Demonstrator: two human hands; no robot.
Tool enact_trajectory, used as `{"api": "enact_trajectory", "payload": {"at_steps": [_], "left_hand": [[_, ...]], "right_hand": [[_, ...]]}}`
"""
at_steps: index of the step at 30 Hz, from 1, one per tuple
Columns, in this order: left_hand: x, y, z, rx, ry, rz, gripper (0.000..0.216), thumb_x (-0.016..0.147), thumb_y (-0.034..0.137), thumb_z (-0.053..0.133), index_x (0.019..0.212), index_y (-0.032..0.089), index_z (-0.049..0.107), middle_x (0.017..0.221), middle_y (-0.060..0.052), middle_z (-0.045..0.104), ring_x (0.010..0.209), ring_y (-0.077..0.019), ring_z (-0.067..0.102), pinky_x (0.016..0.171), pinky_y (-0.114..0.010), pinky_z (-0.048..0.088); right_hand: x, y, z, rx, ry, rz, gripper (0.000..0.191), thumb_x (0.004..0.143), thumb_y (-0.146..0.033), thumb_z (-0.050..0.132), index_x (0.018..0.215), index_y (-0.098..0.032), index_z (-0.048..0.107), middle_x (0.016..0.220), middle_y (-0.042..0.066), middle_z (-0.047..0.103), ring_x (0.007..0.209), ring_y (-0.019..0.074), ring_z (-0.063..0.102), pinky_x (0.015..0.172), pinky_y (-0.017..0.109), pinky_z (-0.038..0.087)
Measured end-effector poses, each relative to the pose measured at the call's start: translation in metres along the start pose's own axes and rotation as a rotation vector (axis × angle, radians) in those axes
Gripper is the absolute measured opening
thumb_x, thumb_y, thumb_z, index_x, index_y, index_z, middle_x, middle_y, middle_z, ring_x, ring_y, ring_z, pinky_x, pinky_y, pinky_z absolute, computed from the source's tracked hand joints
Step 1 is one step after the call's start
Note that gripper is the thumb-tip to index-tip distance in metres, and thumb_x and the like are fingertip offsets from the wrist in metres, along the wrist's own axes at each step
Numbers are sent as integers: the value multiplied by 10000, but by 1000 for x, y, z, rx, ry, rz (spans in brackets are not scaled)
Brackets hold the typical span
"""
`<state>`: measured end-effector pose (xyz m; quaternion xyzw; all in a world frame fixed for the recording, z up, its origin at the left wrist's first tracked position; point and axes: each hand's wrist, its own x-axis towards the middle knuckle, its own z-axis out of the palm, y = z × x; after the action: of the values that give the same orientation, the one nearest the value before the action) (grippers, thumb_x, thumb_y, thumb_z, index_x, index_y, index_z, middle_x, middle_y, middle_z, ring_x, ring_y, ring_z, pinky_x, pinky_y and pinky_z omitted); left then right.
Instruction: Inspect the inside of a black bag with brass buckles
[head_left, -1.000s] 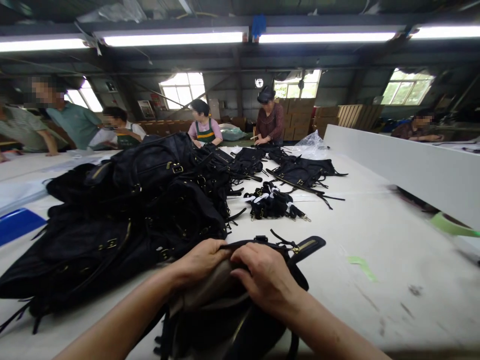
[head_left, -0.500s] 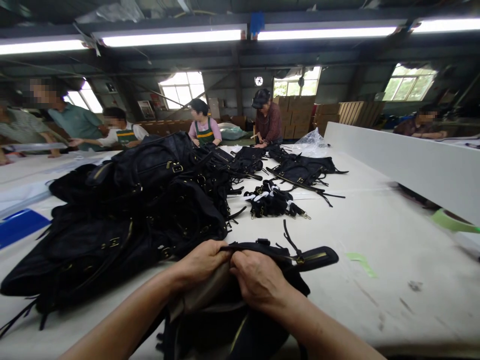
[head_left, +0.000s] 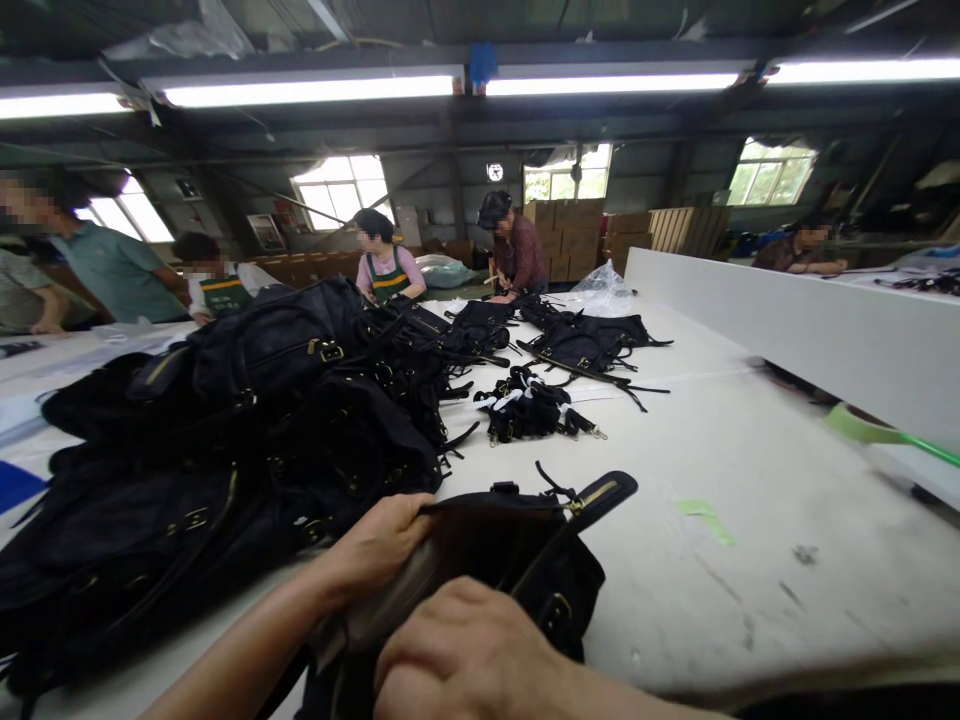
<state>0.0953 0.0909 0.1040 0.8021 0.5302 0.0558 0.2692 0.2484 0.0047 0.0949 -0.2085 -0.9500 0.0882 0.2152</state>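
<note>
Bag: black bag (head_left: 525, 560) on the white table (head_left: 750, 500), right at the near edge in front of the person, mouth opened up.
Axis: long axis runs approx near-left to far-right; zipper tab end (head_left: 604, 492) points far-right w/ a gold zip strip on it.
L hand: left hand (head_left: 375, 545) closed on the bag's top edge, fingers curled over the rim, tan lining showing below.
R hand: right hand (head_left: 465, 655) low in the view, fisted on the near side of the bag; can't tell exactly what it pinches, prob lining or rim.
Left side: big pile of black bags (head_left: 225, 420) touching/just beside the held one, crowds that side.
Beyond: bundle of black straps (head_left: 529, 405) mid-table, more bags (head_left: 592, 340) farther back.
Right: green tape bit (head_left: 701, 515) on bare table, white divider wall (head_left: 787, 320).
Others: ppl working at the far end, well apart.
</note>
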Motion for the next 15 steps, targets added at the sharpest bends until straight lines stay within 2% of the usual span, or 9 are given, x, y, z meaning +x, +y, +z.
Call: {"api": "enact_trajectory", "payload": {"at_steps": [2,4,7,9,12,13,15], "left_hand": [[-1,-1,-2,171,68,-20,326,882,277,295,803,190,599,762,-51,686,716,-223,640,599,-283,424],[1,-4,-6,364,161,-31,331,866,193,267,846,159,596,750,-124,680,711,-289,649,612,-347,404],[12,-11,-18,597,268,14,386,848,98,215,862,134,600,730,-177,666,713,-325,651,651,-401,385],[22,-17,-24,689,295,67,378,841,67,233,841,143,603,701,-161,668,683,-296,654,644,-385,387],[31,-21,-28,773,314,137,316,824,38,302,817,144,599,684,-138,678,650,-268,659,607,-357,401],[32,-22,-27,796,319,156,288,814,32,330,813,141,597,690,-133,682,648,-264,661,600,-353,409],[33,-23,-24,839,326,189,209,793,39,407,804,141,588,684,-110,683,633,-248,662,587,-339,423]], "right_hand": [[-13,15,-3,-66,56,157,343,847,-502,581,951,-177,603,988,46,662,923,200,580,887,328,436],[-26,22,1,-150,31,330,446,798,-579,601,907,-147,622,916,85,658,942,254,574,977,401,383],[-33,25,19,-202,-90,446,372,784,-514,632,764,-143,635,763,84,642,857,262,589,1003,451,347],[-28,28,28,-190,-108,429,255,784,-410,639,756,-157,617,759,70,635,827,247,590,953,432,381],[-17,39,30,-199,-61,392,69,814,-250,574,812,-183,587,794,47,629,743,211,592,760,350,439],[-14,45,29,-219,-55,398,49,808,-189,558,847,-189,588,823,42,634,701,197,594,688,325,434],[-13,62,30,-288,-64,405,199,766,-100,558,932,-198,605,925,45,655,650,178,606,581,296,404]]}}
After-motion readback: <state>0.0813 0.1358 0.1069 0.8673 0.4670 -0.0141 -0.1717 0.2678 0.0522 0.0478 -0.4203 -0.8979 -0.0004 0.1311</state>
